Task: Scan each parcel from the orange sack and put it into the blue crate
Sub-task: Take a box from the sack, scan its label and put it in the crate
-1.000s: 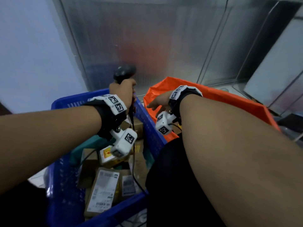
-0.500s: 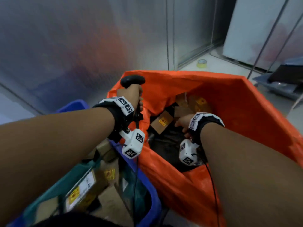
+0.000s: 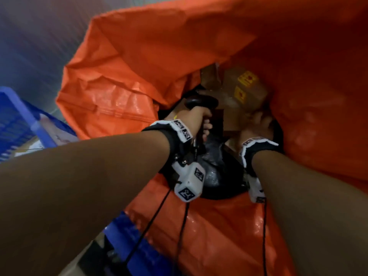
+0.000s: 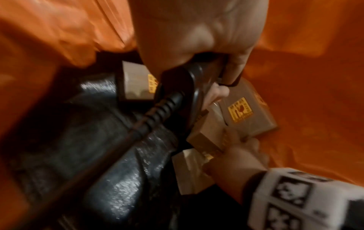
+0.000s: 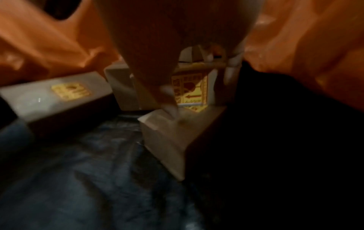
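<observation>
The orange sack (image 3: 199, 46) gapes open below me, with both hands inside it. My left hand (image 3: 200, 120) grips the handle of a black barcode scanner (image 3: 201, 101), whose cable (image 4: 138, 129) trails back. My right hand (image 3: 258, 124) reaches deeper and holds a small cardboard parcel (image 4: 204, 140). Its thumb (image 5: 169, 99) lies on the near top edge and its fingers (image 5: 232, 66) curl over the far side. Other brown parcels with yellow stickers (image 3: 245, 86) lie beside it, on a black plastic-wrapped parcel (image 3: 217, 166). The blue crate (image 3: 18, 120) stands to the left.
The sack's orange walls close in on all sides of the hands. The blue crate's near wall (image 3: 129, 236) touches the sack at lower left. Another flat box with a yellow sticker (image 5: 59, 96) lies left of the held one.
My view has swung from the crate to over the sack. Both hands went down into it, the left still holding the scanner, and the right has taken hold of a small parcel.
</observation>
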Action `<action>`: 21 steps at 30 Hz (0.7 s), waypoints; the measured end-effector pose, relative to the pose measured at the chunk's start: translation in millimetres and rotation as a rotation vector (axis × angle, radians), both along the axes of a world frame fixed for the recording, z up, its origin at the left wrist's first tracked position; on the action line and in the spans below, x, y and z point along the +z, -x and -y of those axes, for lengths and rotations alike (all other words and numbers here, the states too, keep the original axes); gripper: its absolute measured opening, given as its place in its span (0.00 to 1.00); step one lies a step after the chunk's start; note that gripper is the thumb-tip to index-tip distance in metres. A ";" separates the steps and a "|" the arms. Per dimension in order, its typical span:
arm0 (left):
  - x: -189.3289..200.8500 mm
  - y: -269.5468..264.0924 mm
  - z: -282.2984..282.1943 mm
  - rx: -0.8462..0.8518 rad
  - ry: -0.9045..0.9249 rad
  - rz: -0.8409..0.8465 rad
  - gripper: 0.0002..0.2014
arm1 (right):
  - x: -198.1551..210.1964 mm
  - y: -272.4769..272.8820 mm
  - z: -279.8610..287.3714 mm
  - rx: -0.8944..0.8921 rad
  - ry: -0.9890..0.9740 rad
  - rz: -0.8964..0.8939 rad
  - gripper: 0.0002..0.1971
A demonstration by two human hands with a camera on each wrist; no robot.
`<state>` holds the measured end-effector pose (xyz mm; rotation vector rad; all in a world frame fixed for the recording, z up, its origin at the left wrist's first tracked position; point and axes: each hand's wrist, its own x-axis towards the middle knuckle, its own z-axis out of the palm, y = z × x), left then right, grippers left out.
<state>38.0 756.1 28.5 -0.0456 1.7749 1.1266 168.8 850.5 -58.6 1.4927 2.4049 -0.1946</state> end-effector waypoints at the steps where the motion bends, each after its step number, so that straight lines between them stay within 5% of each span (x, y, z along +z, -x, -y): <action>1: 0.2 -2.9 -8.2 0.014 -0.012 -0.011 0.14 | -0.7 -2.3 -3.5 0.043 -0.037 0.012 0.34; 10: -9.2 -4.3 -7.6 0.081 0.020 -0.138 0.11 | -4.8 8.4 -6.9 0.086 -0.094 0.158 0.37; 15: 4.5 9.2 2.5 0.132 -0.027 -0.176 0.08 | 1.5 11.3 -6.2 0.327 -0.095 0.347 0.36; 17: 11.4 8.9 14.0 0.133 -0.034 -0.208 0.09 | 2.0 12.7 11.2 0.366 -0.065 0.284 0.38; 21: 42.6 26.0 39.6 0.171 -0.049 -0.352 0.10 | 7.6 27.5 68.6 0.138 -0.008 -0.224 0.39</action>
